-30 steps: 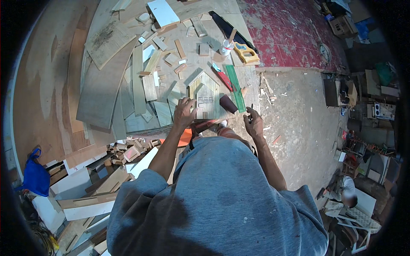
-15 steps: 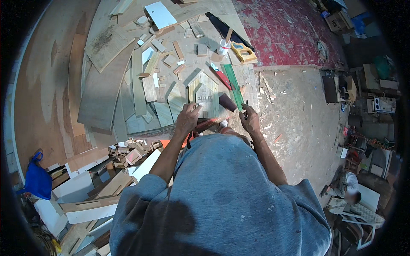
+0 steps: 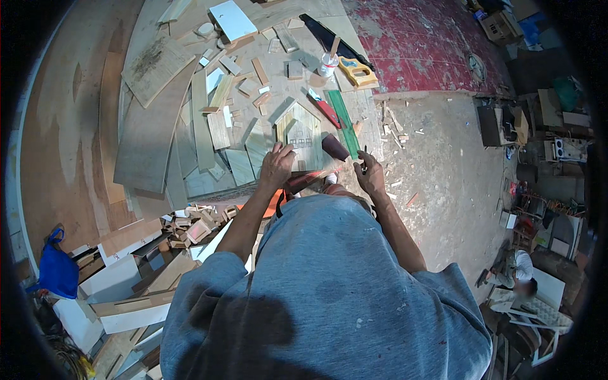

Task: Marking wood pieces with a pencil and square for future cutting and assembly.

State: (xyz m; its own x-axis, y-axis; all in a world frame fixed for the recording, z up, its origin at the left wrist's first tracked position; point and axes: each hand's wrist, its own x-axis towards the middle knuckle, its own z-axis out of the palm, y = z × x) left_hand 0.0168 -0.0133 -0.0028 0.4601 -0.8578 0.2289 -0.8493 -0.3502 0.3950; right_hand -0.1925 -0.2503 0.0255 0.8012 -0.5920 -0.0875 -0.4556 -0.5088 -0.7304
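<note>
A house-shaped piece of pale wood (image 3: 310, 130) lies at the bench's near edge, with small window squares drawn in rows on it. Curled over its lower left edge are the fingers of my left hand (image 3: 276, 167). My right hand (image 3: 371, 175) is closed in a pinch by the near end of a green ruler (image 3: 344, 120). A thin dark pen-like stick (image 3: 365, 149) pokes up from its fingers, mostly hidden. Between the wood and the ruler sits a dark brown roll (image 3: 335, 147), perhaps sandpaper. Above it lies a red tool (image 3: 325, 111) with a pale end.
A handsaw with a yellow handle (image 3: 358, 72) rests beyond the ruler, beside a white pot (image 3: 327, 66) with a stick in it. Offcuts and larger boards (image 3: 151, 133) cover the bench's left side. Scrap wood (image 3: 198, 232) fills the floor at left. Another person (image 3: 523, 269) is far right.
The whole view has shifted slightly, so the bench things sit a little higher and further left. Both hands keep nearly the same pose and place.
</note>
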